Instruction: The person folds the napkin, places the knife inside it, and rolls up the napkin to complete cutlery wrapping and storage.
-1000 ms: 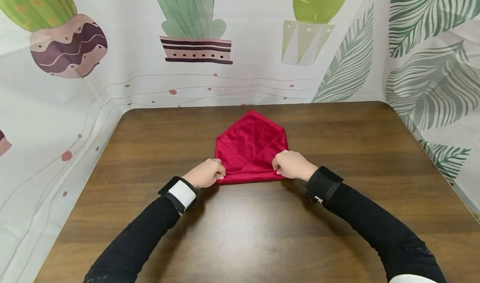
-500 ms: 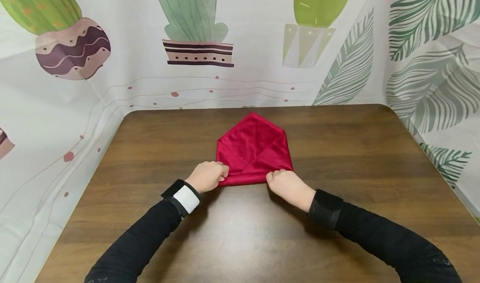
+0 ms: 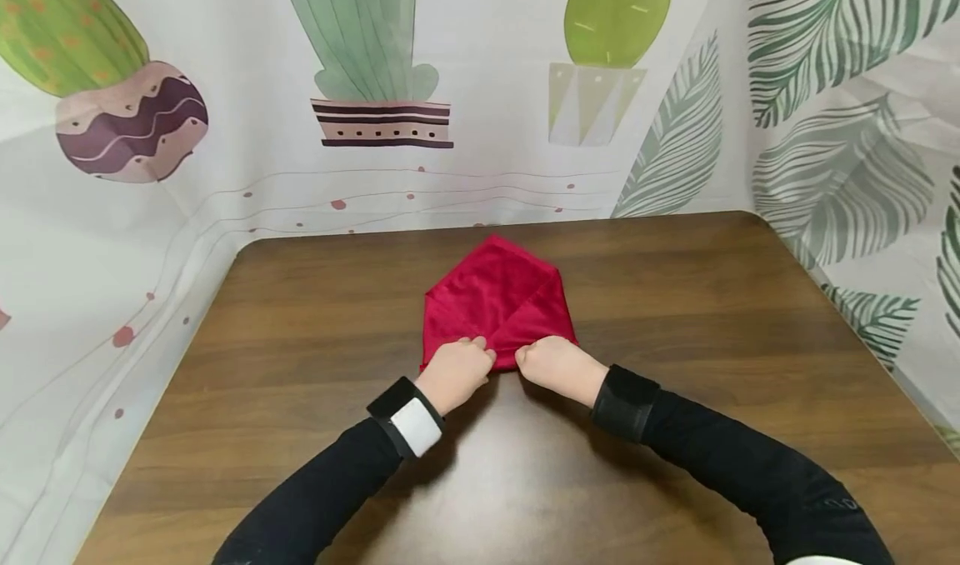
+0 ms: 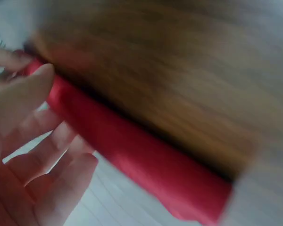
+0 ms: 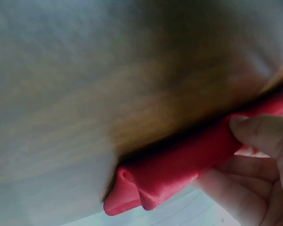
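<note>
A red, satiny folded cloth (image 3: 493, 298) lies on the table, its pointed end toward the back and its near edge rolled into a thick band. My left hand (image 3: 456, 373) pinches that band just left of its middle. Close by on the right, my right hand (image 3: 561, 369) grips the same band. In the left wrist view the rolled edge (image 4: 132, 146) runs away from the thumb (image 4: 42, 77), the other fingers behind it. The right wrist view has the thumb (image 5: 240, 127) on the roll (image 5: 179, 162), whose end shows small loose folds.
The brown wooden table (image 3: 315, 315) has rounded back corners. Behind it hangs a white curtain (image 3: 495, 115) printed with cacti and leaves, touching the table's back edge.
My left hand has slid right along the rolled edge from the cloth's left corner. My right hand came inward from the right corner. Both now sit near the middle; the head view has shifted slightly.
</note>
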A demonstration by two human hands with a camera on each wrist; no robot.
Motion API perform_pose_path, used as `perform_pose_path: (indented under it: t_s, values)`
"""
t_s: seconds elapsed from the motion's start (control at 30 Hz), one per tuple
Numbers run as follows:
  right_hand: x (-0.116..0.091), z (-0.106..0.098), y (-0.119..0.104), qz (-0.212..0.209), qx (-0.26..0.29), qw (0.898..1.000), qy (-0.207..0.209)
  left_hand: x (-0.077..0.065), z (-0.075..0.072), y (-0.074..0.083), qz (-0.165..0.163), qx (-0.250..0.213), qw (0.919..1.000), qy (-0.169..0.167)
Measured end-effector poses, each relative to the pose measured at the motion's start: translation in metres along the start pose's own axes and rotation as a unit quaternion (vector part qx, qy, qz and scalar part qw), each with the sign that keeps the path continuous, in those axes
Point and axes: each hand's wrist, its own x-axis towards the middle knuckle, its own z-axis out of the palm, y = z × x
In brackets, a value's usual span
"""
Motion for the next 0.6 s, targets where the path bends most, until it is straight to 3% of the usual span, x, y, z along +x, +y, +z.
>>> perform_pose_path:
  t_s: [0.13, 0.23, 0.4, 0.5, 0.6]
  values:
    - [0.003, 0.001, 0.003, 0.003, 0.019, 1.0, -0.003, 0.011, 0.005, 0.008, -0.002, 0.022, 0.9995, 0.021]
    - [0.004, 0.003, 0.0, 0.021, 0.023, 1.0, 0.002, 0.015, 0.007, 0.01, 0.014, 0.04, 0.9984, 0.037]
    - [0.006, 0.009, -0.012, 0.049, -0.031, 0.997, 0.054, 0.02, 0.007, 0.007, 0.043, 0.042, 0.9976, 0.034]
    - [0.011, 0.01, -0.016, 0.051, -0.058, 0.994, 0.083, 0.023, 0.004, 0.005, 0.033, 0.017, 0.9988, 0.031]
    - [0.017, 0.01, -0.012, 0.043, -0.039, 0.996, 0.073, 0.021, 0.002, 0.006, 0.007, 0.001, 0.9993, 0.038]
